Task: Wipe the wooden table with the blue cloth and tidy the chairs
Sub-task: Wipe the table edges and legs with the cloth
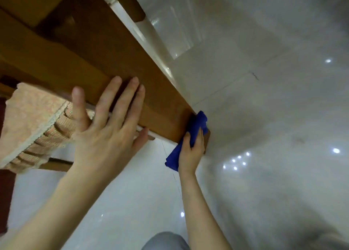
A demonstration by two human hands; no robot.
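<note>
A knee in grey fabric (166, 240) shows at the bottom edge. The left hand (105, 129) lies flat on the side edge of a brown wooden table (113, 61), fingers straight and spread, holding nothing. The right hand (191, 151) curls its fingers round a crumpled blue cloth (200, 120), pressing it against the table's corner. A peach woven chair cushion (34, 114) sits under the table on the left. Beyond lies a glossy white tiled floor (264, 117).

Wooden table (117, 61) cropped top-left
</note>
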